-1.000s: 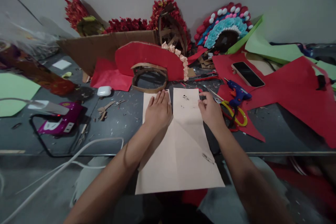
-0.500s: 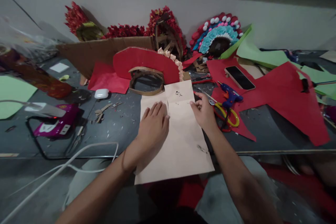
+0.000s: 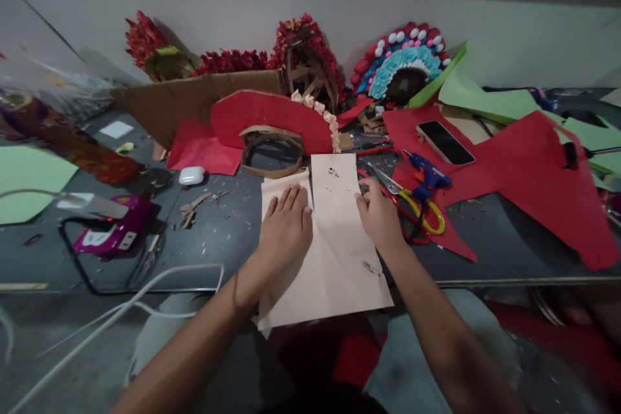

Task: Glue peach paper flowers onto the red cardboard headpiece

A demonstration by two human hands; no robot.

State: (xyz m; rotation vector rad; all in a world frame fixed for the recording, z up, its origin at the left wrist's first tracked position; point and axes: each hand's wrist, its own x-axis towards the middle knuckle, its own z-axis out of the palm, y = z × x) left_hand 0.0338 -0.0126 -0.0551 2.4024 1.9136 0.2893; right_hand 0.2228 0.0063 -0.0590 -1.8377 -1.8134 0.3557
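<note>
A pale peach sheet of paper (image 3: 334,259) lies in front of me, its near end hanging past the table edge. A slit runs into its far end, leaving a strip on the right with dark marks. My left hand (image 3: 287,226) rests flat on the left part, fingers stretched forward. At the right edge, my right hand (image 3: 381,213) has its fingers curled, with thumb and forefinger pinching the paper's side. Just right of that hand lie yellow-and-red-handled scissors (image 3: 429,217). A red headpiece (image 3: 272,110) with a cardboard band and peach paper trim stands beyond the sheet.
A blue glue gun (image 3: 425,174) and a phone (image 3: 445,142) lie on red sheets (image 3: 533,187) at right. Left are a white earbud case (image 3: 192,175), cardboard scraps (image 3: 191,208), a purple power strip (image 3: 116,226) and a white cable (image 3: 145,278). Flowered headpieces (image 3: 405,61) line the wall.
The paper has turned slightly, its near end shifting right and its right-hand strip now pointing straighter away. Both hands stay on the sheet. The view has shifted a little.
</note>
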